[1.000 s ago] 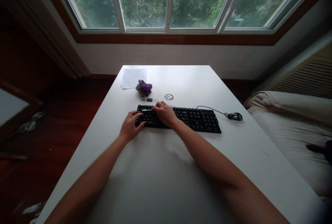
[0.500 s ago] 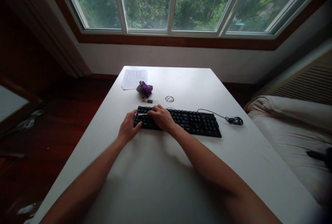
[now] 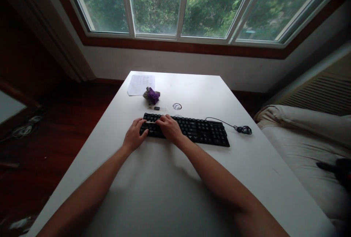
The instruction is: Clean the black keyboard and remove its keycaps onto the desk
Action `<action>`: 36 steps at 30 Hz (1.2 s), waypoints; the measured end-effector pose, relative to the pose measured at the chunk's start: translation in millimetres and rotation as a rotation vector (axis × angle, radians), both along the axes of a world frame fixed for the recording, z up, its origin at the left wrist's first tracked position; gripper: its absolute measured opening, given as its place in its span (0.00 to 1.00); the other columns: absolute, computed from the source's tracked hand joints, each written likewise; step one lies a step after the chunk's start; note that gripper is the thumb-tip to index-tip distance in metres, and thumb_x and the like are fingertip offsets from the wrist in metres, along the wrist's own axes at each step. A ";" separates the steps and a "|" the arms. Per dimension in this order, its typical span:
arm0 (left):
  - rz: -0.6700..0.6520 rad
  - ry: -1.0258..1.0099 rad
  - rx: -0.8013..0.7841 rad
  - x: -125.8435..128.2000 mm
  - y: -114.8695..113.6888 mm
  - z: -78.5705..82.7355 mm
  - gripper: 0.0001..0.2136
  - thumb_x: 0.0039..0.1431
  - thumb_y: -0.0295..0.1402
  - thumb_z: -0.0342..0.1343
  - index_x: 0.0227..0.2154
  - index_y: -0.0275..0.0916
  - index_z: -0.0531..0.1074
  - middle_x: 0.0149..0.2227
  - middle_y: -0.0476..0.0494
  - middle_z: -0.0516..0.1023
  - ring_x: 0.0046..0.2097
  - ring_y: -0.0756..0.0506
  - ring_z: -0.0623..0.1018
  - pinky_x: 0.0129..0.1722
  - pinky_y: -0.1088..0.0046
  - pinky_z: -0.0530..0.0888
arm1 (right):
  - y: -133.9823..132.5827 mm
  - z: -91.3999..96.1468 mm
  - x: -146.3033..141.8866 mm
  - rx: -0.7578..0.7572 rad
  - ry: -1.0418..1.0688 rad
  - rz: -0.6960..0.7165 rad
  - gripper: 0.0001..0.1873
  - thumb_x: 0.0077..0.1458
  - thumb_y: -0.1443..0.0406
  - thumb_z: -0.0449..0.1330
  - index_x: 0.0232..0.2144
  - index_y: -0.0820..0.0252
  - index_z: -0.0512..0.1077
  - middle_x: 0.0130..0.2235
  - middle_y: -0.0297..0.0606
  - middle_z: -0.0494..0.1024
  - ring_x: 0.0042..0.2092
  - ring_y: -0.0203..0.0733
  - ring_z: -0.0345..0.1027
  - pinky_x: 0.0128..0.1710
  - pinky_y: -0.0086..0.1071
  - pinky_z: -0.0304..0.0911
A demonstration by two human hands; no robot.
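A black keyboard [image 3: 196, 129] lies across the white table, slightly slanted. My left hand [image 3: 134, 134] is closed round its left end, thumb on the front edge and fingers at the far side. Over the left-hand keys, my right hand [image 3: 169, 127] pinches a thin white cotton swab [image 3: 150, 122], which points left with its tip down among the keys. The right fingers partly cover the swab and the keys beneath.
Behind the keyboard are a small bundle of thin sticks with a dark middle [image 3: 157, 108], a crumpled purple and grey cloth [image 3: 152, 96], a paper sheet [image 3: 140, 84] and a round table hole [image 3: 177, 106]. A coiled cable [image 3: 243, 130] lies at the right.
The view has shifted slightly. The swab's tip has moved a little along the left-hand keys with my right hand. My left hand keeps its hold on the keyboard.
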State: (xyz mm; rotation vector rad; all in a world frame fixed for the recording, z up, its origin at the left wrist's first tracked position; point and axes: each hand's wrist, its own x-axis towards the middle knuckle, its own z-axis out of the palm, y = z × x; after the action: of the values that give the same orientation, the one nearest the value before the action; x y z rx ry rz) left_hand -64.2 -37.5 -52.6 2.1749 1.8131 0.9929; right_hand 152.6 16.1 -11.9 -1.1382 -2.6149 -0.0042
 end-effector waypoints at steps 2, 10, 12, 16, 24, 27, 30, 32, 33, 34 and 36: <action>0.006 0.017 0.002 0.8 -1.2 0.8 0.21 0.63 0.37 0.54 0.58 0.44 0.66 0.62 0.38 0.66 0.62 0.37 0.70 0.62 0.55 0.70 | 1.5 -0.8 16.2 0.013 -0.010 0.002 0.13 0.66 0.69 0.54 0.46 0.54 0.76 0.45 0.44 0.74 0.49 0.47 0.62 0.46 0.34 0.63; 0.014 0.059 0.006 3.2 -1.2 0.4 0.20 0.65 0.38 0.52 0.59 0.44 0.67 0.64 0.38 0.64 0.62 0.38 0.70 0.62 0.54 0.70 | -2.7 -5.2 106.8 0.019 0.035 -0.015 0.15 0.65 0.71 0.54 0.48 0.54 0.77 0.43 0.42 0.74 0.47 0.46 0.62 0.46 0.35 0.62; -0.009 0.086 0.017 5.0 -1.6 1.4 0.20 0.66 0.39 0.52 0.59 0.45 0.67 0.65 0.39 0.63 0.64 0.37 0.68 0.63 0.52 0.68 | -4.7 -6.6 117.5 0.016 0.051 -0.028 0.15 0.65 0.71 0.54 0.48 0.55 0.77 0.43 0.42 0.74 0.47 0.46 0.62 0.46 0.35 0.63; -0.135 0.193 0.060 11.8 -3.8 5.8 0.22 0.65 0.40 0.54 0.61 0.47 0.67 0.70 0.40 0.57 0.70 0.34 0.59 0.68 0.46 0.59 | -6.9 -8.6 111.4 0.018 0.071 -0.040 0.15 0.65 0.71 0.54 0.48 0.55 0.77 0.43 0.43 0.74 0.47 0.46 0.62 0.46 0.35 0.63; -0.233 0.305 0.040 17.6 -5.3 4.5 0.26 0.65 0.39 0.54 0.65 0.48 0.62 0.71 0.41 0.57 0.72 0.33 0.55 0.69 0.41 0.53 | -6.2 -8.6 107.7 0.016 0.070 -0.024 0.15 0.65 0.70 0.55 0.48 0.54 0.77 0.43 0.43 0.74 0.47 0.46 0.61 0.47 0.35 0.62; -0.229 0.304 0.044 17.7 -4.7 2.6 0.26 0.65 0.39 0.53 0.65 0.48 0.62 0.71 0.41 0.57 0.72 0.34 0.55 0.69 0.42 0.52 | -8.5 -8.0 137.5 0.017 0.061 -0.034 0.15 0.65 0.70 0.54 0.49 0.54 0.77 0.43 0.43 0.74 0.47 0.45 0.62 0.46 0.35 0.62; -0.229 0.295 0.047 18.9 -3.9 1.7 0.26 0.65 0.39 0.53 0.65 0.47 0.62 0.71 0.40 0.57 0.71 0.34 0.56 0.69 0.43 0.52 | -13.3 -6.5 169.1 0.014 0.057 -0.058 0.15 0.66 0.70 0.54 0.49 0.54 0.77 0.43 0.43 0.74 0.47 0.45 0.62 0.45 0.35 0.62; -0.231 0.279 0.052 21.7 -3.8 2.2 0.26 0.64 0.38 0.54 0.65 0.47 0.63 0.70 0.40 0.58 0.71 0.33 0.57 0.69 0.43 0.53 | -16.6 -6.0 182.3 0.011 0.064 -0.082 0.15 0.66 0.70 0.54 0.48 0.54 0.78 0.43 0.43 0.74 0.46 0.45 0.62 0.44 0.35 0.62; -0.234 0.270 0.055 24.2 -4.2 2.9 0.27 0.63 0.38 0.55 0.65 0.46 0.63 0.70 0.39 0.59 0.71 0.33 0.58 0.69 0.43 0.53 | -17.9 -6.0 185.2 0.011 0.069 -0.094 0.15 0.66 0.70 0.54 0.48 0.54 0.78 0.43 0.43 0.74 0.46 0.45 0.62 0.43 0.35 0.62; -0.239 0.265 0.057 27.8 -4.8 3.9 0.27 0.62 0.38 0.55 0.65 0.46 0.63 0.69 0.39 0.60 0.70 0.33 0.59 0.69 0.43 0.54 | -18.8 -6.2 185.4 0.013 0.074 -0.104 0.15 0.66 0.70 0.54 0.48 0.54 0.78 0.43 0.43 0.74 0.46 0.45 0.62 0.43 0.34 0.62; -0.259 0.268 0.059 38.2 -6.5 6.3 0.28 0.62 0.38 0.56 0.65 0.44 0.63 0.69 0.38 0.61 0.70 0.33 0.60 0.69 0.43 0.54 | -19.5 -6.9 179.0 0.022 0.077 -0.110 0.15 0.66 0.70 0.54 0.47 0.54 0.78 0.42 0.43 0.74 0.46 0.45 0.62 0.43 0.34 0.61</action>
State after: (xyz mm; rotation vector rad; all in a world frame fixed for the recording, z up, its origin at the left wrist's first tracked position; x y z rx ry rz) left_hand -26.0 -44.1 -46.3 2.6029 1.5561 0.7383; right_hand 331.5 -3.4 -18.7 -1.2484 -2.4763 -0.0116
